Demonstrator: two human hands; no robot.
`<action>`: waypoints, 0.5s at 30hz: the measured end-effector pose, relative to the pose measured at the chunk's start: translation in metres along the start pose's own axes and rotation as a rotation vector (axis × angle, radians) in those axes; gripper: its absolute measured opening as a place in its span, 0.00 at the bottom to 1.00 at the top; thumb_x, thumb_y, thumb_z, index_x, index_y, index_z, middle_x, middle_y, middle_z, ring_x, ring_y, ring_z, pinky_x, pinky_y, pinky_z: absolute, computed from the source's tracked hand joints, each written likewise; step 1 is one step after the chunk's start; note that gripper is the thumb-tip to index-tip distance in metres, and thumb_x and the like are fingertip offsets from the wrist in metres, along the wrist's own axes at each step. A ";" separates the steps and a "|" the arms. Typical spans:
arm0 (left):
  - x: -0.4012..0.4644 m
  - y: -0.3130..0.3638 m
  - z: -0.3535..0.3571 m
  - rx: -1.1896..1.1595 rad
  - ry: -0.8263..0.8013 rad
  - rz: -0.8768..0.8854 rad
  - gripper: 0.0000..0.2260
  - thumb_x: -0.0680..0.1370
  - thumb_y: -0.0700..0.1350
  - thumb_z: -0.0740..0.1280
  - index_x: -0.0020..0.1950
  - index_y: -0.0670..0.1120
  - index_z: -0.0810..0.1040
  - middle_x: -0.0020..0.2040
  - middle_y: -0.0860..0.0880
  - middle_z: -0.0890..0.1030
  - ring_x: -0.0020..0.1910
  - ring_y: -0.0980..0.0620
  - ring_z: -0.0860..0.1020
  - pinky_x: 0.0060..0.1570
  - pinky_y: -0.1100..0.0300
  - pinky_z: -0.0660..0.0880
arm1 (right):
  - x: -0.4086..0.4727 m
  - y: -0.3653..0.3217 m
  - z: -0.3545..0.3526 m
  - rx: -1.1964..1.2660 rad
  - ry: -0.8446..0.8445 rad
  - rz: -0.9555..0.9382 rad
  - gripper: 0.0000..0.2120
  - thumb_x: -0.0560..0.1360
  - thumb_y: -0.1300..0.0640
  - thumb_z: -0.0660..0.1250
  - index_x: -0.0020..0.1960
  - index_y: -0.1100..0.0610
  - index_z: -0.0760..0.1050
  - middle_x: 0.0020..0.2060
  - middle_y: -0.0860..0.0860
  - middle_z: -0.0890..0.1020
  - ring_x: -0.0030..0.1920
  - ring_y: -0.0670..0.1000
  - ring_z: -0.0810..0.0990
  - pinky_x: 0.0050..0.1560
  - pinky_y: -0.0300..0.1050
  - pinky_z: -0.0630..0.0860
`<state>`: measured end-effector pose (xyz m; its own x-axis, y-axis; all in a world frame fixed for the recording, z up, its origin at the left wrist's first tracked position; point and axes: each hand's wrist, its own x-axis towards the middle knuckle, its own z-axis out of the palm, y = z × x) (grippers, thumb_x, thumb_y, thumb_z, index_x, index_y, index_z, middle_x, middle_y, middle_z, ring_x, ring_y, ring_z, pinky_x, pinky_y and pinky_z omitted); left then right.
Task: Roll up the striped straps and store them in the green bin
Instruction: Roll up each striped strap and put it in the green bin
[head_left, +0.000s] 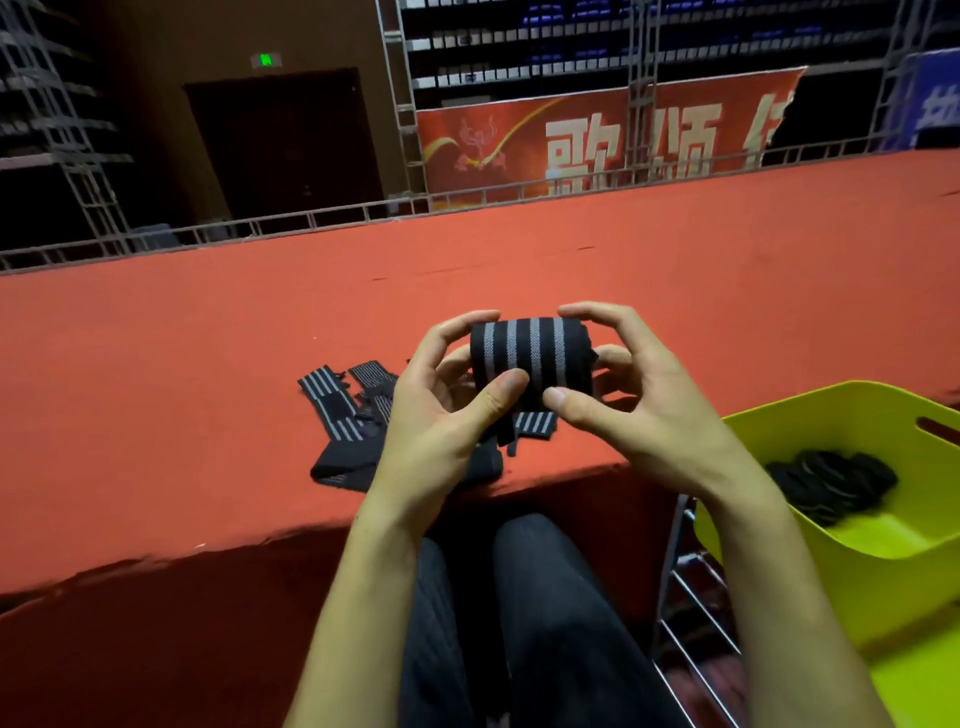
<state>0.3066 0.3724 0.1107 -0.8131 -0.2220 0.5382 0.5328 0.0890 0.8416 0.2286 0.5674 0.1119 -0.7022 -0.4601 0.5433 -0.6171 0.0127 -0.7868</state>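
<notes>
A black strap with grey stripes, rolled into a thick roll (530, 353), is held up in front of me above the red surface. My left hand (441, 410) grips its left end, thumb pressed on the front. My right hand (628, 395) grips the right end, thumb beside the left thumb. A short tail of the strap hangs below the roll. A loose pile of unrolled striped straps (343, 415) lies on the red surface, partly hidden behind my left hand. The green bin (883, 577) stands at the lower right with several rolled straps (831, 483) inside.
The red carpeted platform (208, 389) stretches far left, right and back, its front edge just above my knees. A metal rack (691, 639) supports the bin. Metal truss railing and a red banner stand behind the platform.
</notes>
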 end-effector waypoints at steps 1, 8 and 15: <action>0.001 -0.007 0.005 0.001 -0.008 -0.010 0.21 0.81 0.36 0.73 0.73 0.46 0.75 0.57 0.46 0.87 0.58 0.49 0.86 0.56 0.53 0.83 | -0.003 0.006 -0.005 -0.017 0.002 0.007 0.30 0.76 0.51 0.80 0.73 0.39 0.71 0.50 0.50 0.87 0.48 0.49 0.87 0.53 0.48 0.81; 0.024 -0.052 0.056 0.083 -0.168 -0.057 0.23 0.81 0.38 0.75 0.74 0.44 0.75 0.62 0.41 0.85 0.60 0.47 0.84 0.64 0.43 0.81 | -0.026 0.041 -0.055 -0.120 0.153 0.036 0.27 0.74 0.52 0.80 0.68 0.42 0.73 0.49 0.48 0.87 0.51 0.52 0.87 0.57 0.52 0.83; 0.053 -0.109 0.138 0.221 -0.389 -0.064 0.23 0.80 0.45 0.78 0.73 0.50 0.77 0.60 0.50 0.87 0.61 0.50 0.85 0.62 0.41 0.80 | -0.057 0.073 -0.140 -0.364 0.253 0.161 0.27 0.72 0.50 0.81 0.67 0.40 0.75 0.49 0.45 0.87 0.54 0.48 0.86 0.60 0.57 0.81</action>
<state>0.1733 0.4850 0.0542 -0.8930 0.1444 0.4263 0.4500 0.3015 0.8406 0.1737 0.7193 0.0644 -0.8356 -0.1966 0.5129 -0.5462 0.3970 -0.7376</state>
